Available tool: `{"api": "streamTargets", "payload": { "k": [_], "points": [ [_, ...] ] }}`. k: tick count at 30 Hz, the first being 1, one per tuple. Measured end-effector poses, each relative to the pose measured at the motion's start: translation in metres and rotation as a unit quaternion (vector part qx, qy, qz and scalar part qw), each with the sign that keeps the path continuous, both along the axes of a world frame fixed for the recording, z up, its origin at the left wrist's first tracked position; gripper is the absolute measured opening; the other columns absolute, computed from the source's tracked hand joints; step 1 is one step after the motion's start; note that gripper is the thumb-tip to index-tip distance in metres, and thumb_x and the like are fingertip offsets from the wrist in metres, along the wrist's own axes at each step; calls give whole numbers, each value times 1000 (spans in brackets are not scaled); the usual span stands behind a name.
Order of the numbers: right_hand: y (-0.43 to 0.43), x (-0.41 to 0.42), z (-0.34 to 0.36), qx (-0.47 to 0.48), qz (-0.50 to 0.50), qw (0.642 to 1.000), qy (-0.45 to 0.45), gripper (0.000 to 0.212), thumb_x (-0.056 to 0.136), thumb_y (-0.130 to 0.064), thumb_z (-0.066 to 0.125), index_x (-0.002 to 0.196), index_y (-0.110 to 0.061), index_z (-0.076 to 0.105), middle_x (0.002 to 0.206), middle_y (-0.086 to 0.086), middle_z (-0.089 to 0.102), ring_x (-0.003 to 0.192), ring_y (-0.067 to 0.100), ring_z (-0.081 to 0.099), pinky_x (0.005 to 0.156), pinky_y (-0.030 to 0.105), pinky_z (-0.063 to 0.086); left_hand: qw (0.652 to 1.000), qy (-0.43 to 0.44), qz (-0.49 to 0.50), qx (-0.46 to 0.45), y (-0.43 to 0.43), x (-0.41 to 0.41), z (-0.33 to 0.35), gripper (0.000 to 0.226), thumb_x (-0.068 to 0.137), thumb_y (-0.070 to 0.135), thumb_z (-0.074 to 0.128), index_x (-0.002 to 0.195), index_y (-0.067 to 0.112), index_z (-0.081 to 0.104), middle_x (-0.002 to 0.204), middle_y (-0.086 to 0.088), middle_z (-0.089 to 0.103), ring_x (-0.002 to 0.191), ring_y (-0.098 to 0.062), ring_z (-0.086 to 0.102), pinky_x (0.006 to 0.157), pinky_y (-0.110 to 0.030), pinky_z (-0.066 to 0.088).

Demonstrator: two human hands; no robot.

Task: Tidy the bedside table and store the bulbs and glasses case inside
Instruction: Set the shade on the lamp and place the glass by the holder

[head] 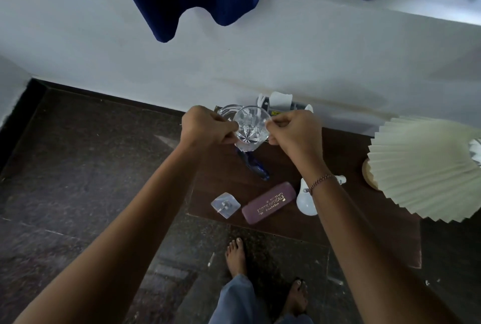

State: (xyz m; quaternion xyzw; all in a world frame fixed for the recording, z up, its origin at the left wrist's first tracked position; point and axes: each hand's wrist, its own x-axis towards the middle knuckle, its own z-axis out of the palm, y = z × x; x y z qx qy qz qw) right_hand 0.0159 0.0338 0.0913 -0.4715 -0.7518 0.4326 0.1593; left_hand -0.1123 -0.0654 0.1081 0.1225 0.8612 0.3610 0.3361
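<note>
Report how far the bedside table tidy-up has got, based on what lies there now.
Nothing looks stored yet. In hand: the left hand and right hand both pinch the rim of a cut glass tumbler above the table. Left: the glasses case and a white bulb lie on top, beside a blue pen and a clear hook pad.

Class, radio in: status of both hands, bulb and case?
Both hands, left and right, hold the glass. Bulb and case untouched on table. Lamp shade crowds the right side.
</note>
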Motion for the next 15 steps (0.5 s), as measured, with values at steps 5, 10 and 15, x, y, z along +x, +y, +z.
{"api": "streamTargets", "payload": {
  "k": [5,10,15],
  "points": [
    [9,-30,-12,2,11,1000,-19,13,80,-12,66,87,-3,73,70,14,73,57,20,70,62,36,61,1000,-7,13,-6,8,-25,-10,16,68,8,72,52,8,69,41,3,64,42,-5,61,71,-27,59],
    [18,-57,-20,-10,17,999,-31,13,80,-12,66,89,-4,71,61,10,70,54,18,70,60,30,60,1000,0,5,-15,17,-50,-19,21,73,8,72,53,13,66,32,10,57,32,3,56,44,-6,47],
    [25,-80,-28,-16,38,999,-35,12,81,-9,65,89,-2,68,65,16,72,56,18,70,64,29,59,1000,12,5,-16,24,-71,-31,22,73,8,72,53,13,65,29,12,54,30,4,53,35,-4,36]
  ]
}}
